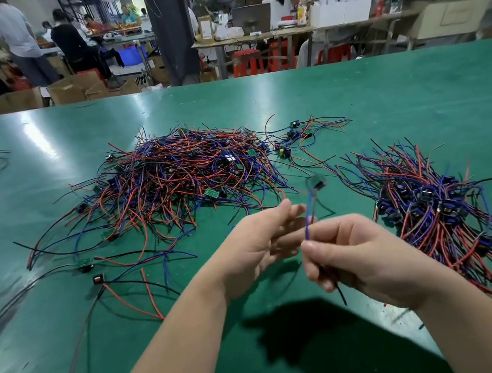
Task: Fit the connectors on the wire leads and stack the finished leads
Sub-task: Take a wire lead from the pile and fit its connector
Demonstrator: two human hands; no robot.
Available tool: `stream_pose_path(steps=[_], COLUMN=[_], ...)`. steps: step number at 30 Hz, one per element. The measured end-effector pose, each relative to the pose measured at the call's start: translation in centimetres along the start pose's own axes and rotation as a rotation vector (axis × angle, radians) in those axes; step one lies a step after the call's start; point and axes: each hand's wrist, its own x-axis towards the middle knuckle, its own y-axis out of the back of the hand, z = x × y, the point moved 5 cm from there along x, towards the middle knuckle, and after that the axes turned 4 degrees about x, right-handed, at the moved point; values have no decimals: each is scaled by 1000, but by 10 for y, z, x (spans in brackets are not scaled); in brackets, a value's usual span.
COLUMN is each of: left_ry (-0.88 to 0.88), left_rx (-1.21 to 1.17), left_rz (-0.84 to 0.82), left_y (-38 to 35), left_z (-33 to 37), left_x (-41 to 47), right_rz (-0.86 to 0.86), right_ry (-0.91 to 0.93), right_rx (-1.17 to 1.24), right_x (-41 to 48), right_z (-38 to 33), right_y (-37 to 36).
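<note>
Forearms rise from the bottom edge over the green table (289, 351). Far left, a few stray leads (95, 277) lie loose, small boards on them. Next across, the big tangled heap (181, 175) of red, blue and black leads sprawls mid-table. Now the left hand (261, 243): fingers fairly straight, palm turned rightward, holding nothing I can see, fingertips just beside the lead (308, 220); touching or not, I cannot tell. That lead stands upright, blue wire showing, a small dark part (316, 181) at its top, blurred. Right hand (349, 257) has it pinched between thumb and curled fingers, a black end poking out below. Far right, the stack (426, 204) lies with its wires running roughly alongside one another, dark blue parts clustered mid-bundle.
</note>
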Motion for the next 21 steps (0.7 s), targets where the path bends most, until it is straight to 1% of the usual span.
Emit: stream_pose_path(steps=[2, 4, 6, 7, 8, 10, 12, 13, 14, 16, 18, 19, 21], left_ry=[-103, -137, -163, -182, -202, -214, -201, -191, -177, -131, -58, -10, 73], left_rx=[-71, -138, -191, -219, -256, -330, -388, -415, -438, -471, -450, -424, -397], left_rz=[-34, -11, 36, 49, 52, 18, -75, -144, -227, -430, -600, -656, -742], left_y=[-3, -2, 1, 3, 4, 5, 3, 0, -4, -15, -29, -34, -44], left_z=[1, 1, 1, 3, 6, 12, 18, 19, 20, 20, 16, 11, 2], left_x=[-2, -2, 0, 0, 0, -3, -8, -12, -15, -23, -30, -32, -34], right_rz=[-46, -58, -27, 16, 88, 323, 558, 606, 593, 426, 278, 245, 232], right_ry=[-46, -96, -123, -110, -77, 15, 99, 112, 99, 38, 34, 62, 123], right_rx=[-142, -260, -340, -363, -369, -289, -173, -140, -119, -65, 66, 148, 303], right_x=[1, 1, 1, 2, 3, 5, 2, 1, 1, 4, 7, 7, 6], right_z=[5, 10, 12, 11, 9, 3, -5, -7, -8, -5, -1, -1, -7], right_y=[-4, -4, -2, -1, 1, 11, 27, 32, 32, 20, 7, 5, 6])
